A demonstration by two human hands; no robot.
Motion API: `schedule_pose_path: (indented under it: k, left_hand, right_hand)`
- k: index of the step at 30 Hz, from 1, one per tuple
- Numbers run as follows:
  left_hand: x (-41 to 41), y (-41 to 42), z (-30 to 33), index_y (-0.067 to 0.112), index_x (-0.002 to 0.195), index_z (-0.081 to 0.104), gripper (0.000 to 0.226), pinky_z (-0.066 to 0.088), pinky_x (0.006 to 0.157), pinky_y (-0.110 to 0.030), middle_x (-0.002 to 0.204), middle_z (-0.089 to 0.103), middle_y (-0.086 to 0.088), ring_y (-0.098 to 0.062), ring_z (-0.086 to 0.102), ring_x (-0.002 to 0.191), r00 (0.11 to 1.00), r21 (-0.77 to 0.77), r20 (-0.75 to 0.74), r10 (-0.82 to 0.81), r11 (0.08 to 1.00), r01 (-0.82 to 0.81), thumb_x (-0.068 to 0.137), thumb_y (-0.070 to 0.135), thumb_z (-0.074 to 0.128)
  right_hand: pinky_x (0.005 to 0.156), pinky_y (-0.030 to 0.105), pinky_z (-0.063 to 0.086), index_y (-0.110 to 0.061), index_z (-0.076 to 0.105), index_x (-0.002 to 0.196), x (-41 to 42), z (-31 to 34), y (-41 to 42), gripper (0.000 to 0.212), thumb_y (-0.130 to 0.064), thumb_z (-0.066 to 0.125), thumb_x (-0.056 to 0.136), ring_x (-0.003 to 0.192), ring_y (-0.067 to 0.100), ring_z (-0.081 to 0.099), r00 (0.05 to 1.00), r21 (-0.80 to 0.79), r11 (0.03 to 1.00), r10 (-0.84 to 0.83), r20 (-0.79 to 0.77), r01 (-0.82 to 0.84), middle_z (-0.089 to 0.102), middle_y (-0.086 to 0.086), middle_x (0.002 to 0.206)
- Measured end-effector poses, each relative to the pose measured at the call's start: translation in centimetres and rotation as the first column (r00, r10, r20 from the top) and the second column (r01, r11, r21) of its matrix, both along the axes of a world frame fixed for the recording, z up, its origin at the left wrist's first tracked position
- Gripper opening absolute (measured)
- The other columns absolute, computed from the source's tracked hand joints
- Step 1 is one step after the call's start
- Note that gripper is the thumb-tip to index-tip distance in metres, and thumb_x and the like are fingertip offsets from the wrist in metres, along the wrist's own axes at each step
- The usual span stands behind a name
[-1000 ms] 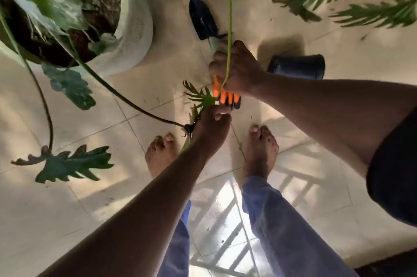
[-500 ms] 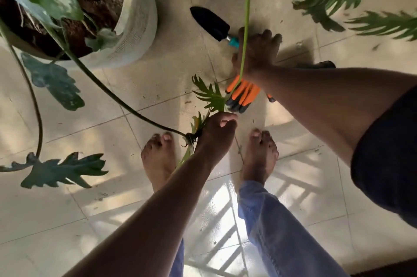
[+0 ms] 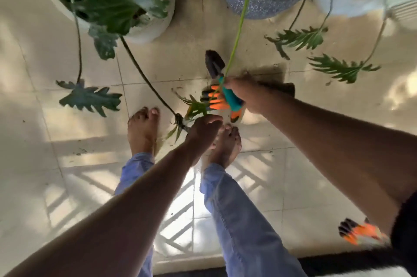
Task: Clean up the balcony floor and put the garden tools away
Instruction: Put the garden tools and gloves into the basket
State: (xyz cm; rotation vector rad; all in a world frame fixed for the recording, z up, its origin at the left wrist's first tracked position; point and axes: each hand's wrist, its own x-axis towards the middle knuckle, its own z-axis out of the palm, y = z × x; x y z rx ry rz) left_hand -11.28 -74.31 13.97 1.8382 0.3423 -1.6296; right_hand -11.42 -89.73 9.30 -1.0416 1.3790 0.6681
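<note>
My right hand (image 3: 244, 93) grips the teal handle of a small garden trowel (image 3: 222, 82), whose black blade points up and away, lifted off the tiled floor. An orange and black garden glove (image 3: 216, 101) shows just under the trowel handle; I cannot tell whether the hand holds it too. My left hand (image 3: 203, 128) is curled around a small bunch of green cuttings (image 3: 194, 108) above my feet. A second orange and black glove (image 3: 358, 232) lies on the floor at the lower right.
A white pot (image 3: 158, 21) with big leaves stands at the far left and a speckled blue pot (image 3: 243, 3) at the far middle. Long stems and leaves (image 3: 90, 98) hang over the tiles. A dark small pot (image 3: 284, 88) lies behind my right wrist. My bare feet stand mid-frame.
My right hand has closed on the trowel's handle and lifted it off the floor. The view has pulled back, so a second glove now shows at the lower right.
</note>
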Motion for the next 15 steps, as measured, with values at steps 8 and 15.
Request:
schedule_pose_path:
  k: [8, 15]
  left_hand:
    - [-2.6, 3.3, 9.3, 0.02, 0.131, 0.066, 0.031, 0.059, 0.087, -0.043, 0.114, 0.072, -0.01, -0.022, 0.065, 0.084, 0.966, 0.06, -0.027, 0.257, 0.965, -0.255, 0.101, 0.022, 0.059]
    - [-1.6, 10.0, 14.4, 0.018, 0.104, 0.067, 0.013, 0.057, 0.072, -0.033, 0.107, 0.073, -0.009, -0.016, 0.066, 0.079, 0.913, 0.057, -0.055, 0.405, 0.914, -0.402, 0.103, 0.029, 0.06]
  right_hand:
    - [0.062, 0.035, 0.049, -0.01, 0.055, 0.101, -7.5, 11.0, 3.6, 0.019, -0.024, 0.044, 0.107, 0.064, 0.02, 0.059, 0.976, 0.237, 0.964, -0.068, -0.205, 0.117, 0.061, 0.009, 0.073]
    - [0.08, 0.041, 0.054, -0.006, 0.057, 0.119, -6.0, 17.7, 10.5, 0.022, -0.022, 0.051, 0.106, 0.094, 0.03, 0.066, 0.973, 0.301, 0.934, 0.222, -0.064, -0.193, 0.068, 0.019, 0.104]
